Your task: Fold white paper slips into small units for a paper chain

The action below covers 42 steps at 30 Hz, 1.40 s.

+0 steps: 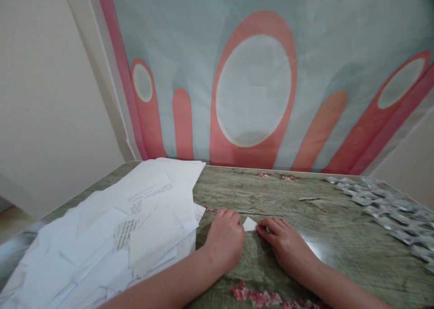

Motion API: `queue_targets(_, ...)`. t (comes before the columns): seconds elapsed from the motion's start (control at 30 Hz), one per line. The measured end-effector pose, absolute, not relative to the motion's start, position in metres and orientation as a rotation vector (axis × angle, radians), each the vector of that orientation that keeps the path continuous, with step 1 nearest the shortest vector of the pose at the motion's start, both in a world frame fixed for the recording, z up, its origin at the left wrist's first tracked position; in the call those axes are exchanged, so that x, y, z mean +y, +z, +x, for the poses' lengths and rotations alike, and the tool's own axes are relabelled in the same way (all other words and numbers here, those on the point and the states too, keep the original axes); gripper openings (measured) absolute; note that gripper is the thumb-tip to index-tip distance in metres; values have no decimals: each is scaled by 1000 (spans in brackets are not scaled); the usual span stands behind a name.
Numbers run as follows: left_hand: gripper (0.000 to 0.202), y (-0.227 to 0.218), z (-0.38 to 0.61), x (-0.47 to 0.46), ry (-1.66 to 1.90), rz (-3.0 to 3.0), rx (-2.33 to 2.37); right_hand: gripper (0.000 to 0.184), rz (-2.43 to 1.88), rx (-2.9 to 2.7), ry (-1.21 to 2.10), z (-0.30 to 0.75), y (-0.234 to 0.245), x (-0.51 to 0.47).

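Observation:
A small white piece of paper (250, 224), folded to a pointed shape, lies on the wood-patterned table between my two hands. My left hand (226, 235) is curled closed at its left edge, with the fingertips mostly hidden behind the knuckles. From the other side, my right hand (278, 237) pinches the paper's right corner between thumb and fingers. Close by on the left, a large spread of loose white paper sheets (162, 241) covers the table, some with printed text.
Rows of small folded grey-white pieces (389, 209) lie along the table's right side. The wood-grain tabletop (339, 236) carries pink flower patterns (257, 295). Behind its far edge stands a grey-green and coral patterned backdrop (254, 87), with a pale wall (50, 87) at the left.

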<state>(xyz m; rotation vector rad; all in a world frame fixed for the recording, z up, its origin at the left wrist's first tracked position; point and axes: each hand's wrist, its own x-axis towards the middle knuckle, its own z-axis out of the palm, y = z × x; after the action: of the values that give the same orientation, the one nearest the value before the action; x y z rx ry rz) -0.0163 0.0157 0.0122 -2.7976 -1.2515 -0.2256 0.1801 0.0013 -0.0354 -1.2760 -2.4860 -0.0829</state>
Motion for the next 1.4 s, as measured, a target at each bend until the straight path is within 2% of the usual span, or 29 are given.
queue_targets(0.1, 11, 7, -18, 18, -413, -2782, -1429, 29, -1258, -2465, -41, 181, -36, 1)
queue_targets(0.33, 22, -11, -19, 29, -699, -2855, -1631, 49, -1227, -2335, 110, 181, -40, 1)
queue_targets(0.63, 17, -12, -18, 32, -777, -2920, -1666, 32, -1211, -2135, 280, 186, -47, 12)
queue_targets(1.07, 13, -7, -17, 32, -974, -3037, -1479, 31, -1179, -2128, 349, 185, -40, 9)
queue_targets(1.4, 8, -9, -17, 31, -943, -3065, -1433, 32, -1155, -2141, 398, 183, -36, 7)
